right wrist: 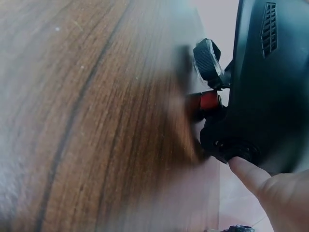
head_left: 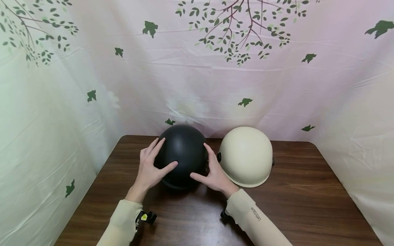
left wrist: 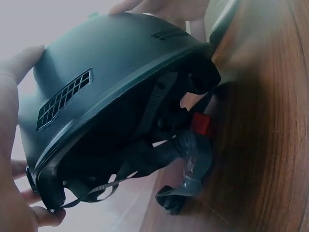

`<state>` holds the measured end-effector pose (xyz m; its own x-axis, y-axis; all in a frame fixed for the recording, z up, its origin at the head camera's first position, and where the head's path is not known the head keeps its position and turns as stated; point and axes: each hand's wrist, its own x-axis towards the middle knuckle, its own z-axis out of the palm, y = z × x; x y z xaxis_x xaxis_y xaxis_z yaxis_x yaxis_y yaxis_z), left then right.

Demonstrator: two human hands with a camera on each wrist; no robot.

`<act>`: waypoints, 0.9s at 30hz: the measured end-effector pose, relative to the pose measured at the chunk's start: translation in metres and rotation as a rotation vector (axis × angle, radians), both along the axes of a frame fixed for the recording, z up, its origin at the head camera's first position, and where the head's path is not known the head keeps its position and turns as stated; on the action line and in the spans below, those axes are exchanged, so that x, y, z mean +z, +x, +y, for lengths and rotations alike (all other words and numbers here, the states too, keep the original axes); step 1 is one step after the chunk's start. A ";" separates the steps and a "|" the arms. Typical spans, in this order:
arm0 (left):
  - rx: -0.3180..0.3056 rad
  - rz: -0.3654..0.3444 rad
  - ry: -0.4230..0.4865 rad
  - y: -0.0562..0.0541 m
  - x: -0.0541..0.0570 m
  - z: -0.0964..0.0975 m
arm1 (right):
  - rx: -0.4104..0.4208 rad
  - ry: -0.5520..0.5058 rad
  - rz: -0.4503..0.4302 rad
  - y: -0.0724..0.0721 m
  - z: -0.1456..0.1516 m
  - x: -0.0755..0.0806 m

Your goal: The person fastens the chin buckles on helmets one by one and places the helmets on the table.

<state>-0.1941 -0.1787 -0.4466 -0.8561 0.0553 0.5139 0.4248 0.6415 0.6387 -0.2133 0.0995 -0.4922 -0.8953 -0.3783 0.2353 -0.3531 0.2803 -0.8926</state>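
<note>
A black helmet (head_left: 184, 150) is held between both hands, dome up. My left hand (head_left: 150, 169) grips its left side, with the thumb across the front of the dome. On the other side my right hand (head_left: 215, 174) holds the shell with spread, bent fingers and the thumb at the front. In the left wrist view the rim is raised over the table, showing dark inner straps (left wrist: 154, 104) and a red buckle (left wrist: 201, 123) hanging below. The right wrist view shows a vent (right wrist: 269, 30), a ribbed adjusting knob (right wrist: 207, 60) and a fingertip on the round side fitting.
A cream helmet (head_left: 246, 155) sits dome up on the brown wooden table (head_left: 295, 212), close to the right hand. Behind the table hangs a pale curtain (head_left: 200, 78) printed with leaves and birds, and more cloth flanks both sides.
</note>
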 end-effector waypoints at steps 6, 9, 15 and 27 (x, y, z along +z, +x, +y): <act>-0.014 0.051 -0.011 0.000 0.004 0.002 | 0.023 -0.081 -0.059 0.002 0.001 -0.001; -0.018 0.071 -0.012 -0.001 0.006 0.003 | 0.030 -0.095 -0.068 0.002 0.002 -0.001; -0.025 0.129 -0.003 -0.004 0.008 0.004 | 0.041 -0.103 -0.054 0.002 0.004 -0.003; -0.047 0.209 -0.002 -0.005 0.014 0.004 | -0.049 0.017 0.147 0.004 0.005 0.002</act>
